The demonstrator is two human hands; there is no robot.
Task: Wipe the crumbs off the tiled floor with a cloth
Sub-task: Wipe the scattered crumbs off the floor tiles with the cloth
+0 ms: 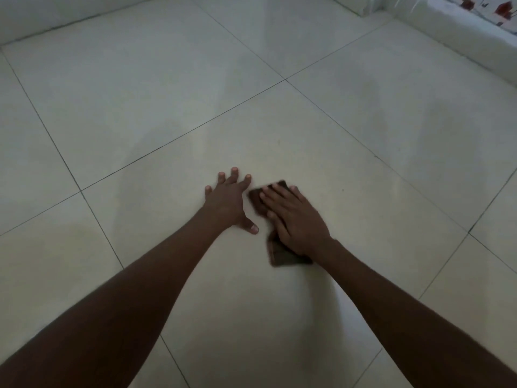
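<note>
I see the tiled floor filling nearly the whole view, pale square tiles split by thin dark grout lines. Along its far right edge runs a white, plastic-wrapped bundle, and a pale wall base borders the far left edge. My two bare forearms reach in from the near edge and meet on one tile near the middle of the floor. My right hand lies flat, palm down, on the dark cloth, fingers loosely spread and pressing it to the tile; cloth shows beyond the fingertips and below the wrist, its outline blurred. My left hand rests palm down on bare tile just beside the cloth, fingers fanned apart, thumb pointing toward the cloth. I cannot make out any crumbs in this dim light.
</note>
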